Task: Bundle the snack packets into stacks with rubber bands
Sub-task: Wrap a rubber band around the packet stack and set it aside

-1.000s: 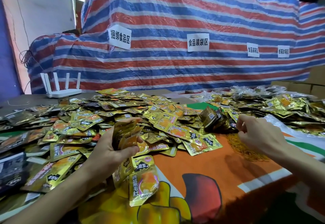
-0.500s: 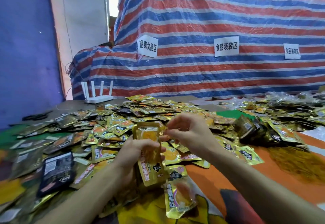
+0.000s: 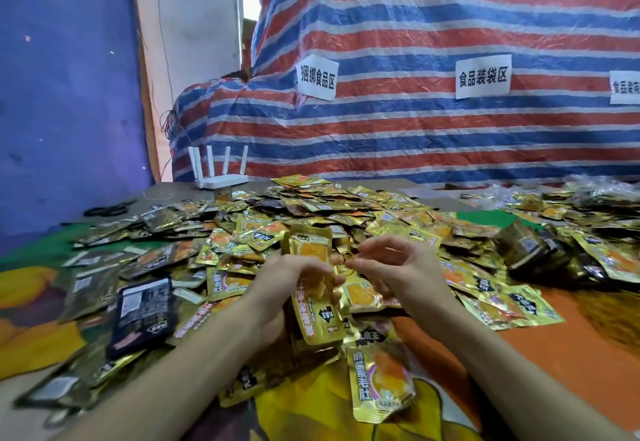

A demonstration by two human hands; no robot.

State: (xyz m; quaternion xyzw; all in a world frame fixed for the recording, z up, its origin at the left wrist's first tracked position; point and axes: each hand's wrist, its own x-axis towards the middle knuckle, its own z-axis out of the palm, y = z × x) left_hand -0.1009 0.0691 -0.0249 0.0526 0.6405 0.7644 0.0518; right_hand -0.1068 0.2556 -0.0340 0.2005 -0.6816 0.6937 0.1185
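My left hand (image 3: 277, 281) grips an upright stack of gold snack packets (image 3: 313, 288) above the table. My right hand (image 3: 388, 267) is just to its right, fingertips pinching a thin rubber band (image 3: 341, 262) next to the stack's upper edge. A large heap of loose gold packets (image 3: 311, 212) covers the table behind my hands. A single gold packet (image 3: 379, 381) lies flat in front. A pile of yellow rubber bands (image 3: 609, 312) lies on the orange cloth at the far right.
Dark packets (image 3: 143, 316) lie at the left. Bundled dark stacks (image 3: 530, 246) sit to the right, with more packets (image 3: 588, 205) beyond. A white router (image 3: 220, 177) stands at the table's back. A striped tarp (image 3: 415, 59) with paper labels hangs behind.
My right hand came back from the rubber band pile at the right and now sits beside the stack with a band. The camera turned left.
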